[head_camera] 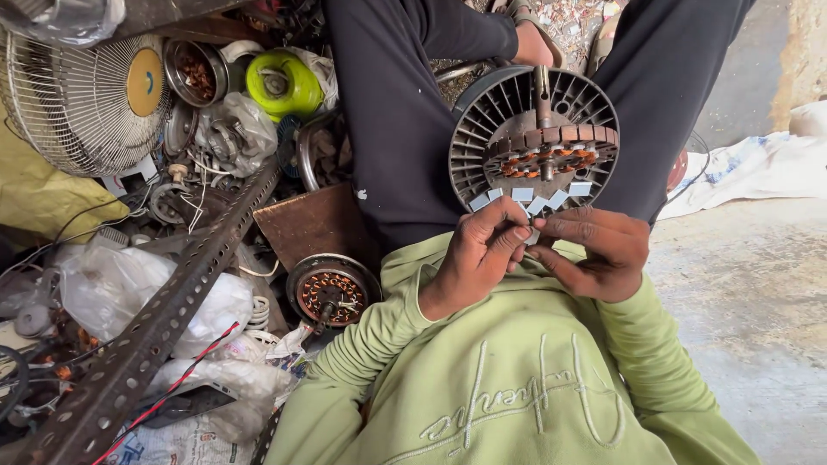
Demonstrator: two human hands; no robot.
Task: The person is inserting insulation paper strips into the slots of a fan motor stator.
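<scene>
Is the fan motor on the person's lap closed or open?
Open: the fan motor has no cover, so copper windings show.

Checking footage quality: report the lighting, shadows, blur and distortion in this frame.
Head view: soft, even daylight, no hard shadows; the concrete floor at right looks pale, nearly washed out; wide-angle bending at the edges; left hand, right hand and fan motor are sharp, no motion blur.
</scene>
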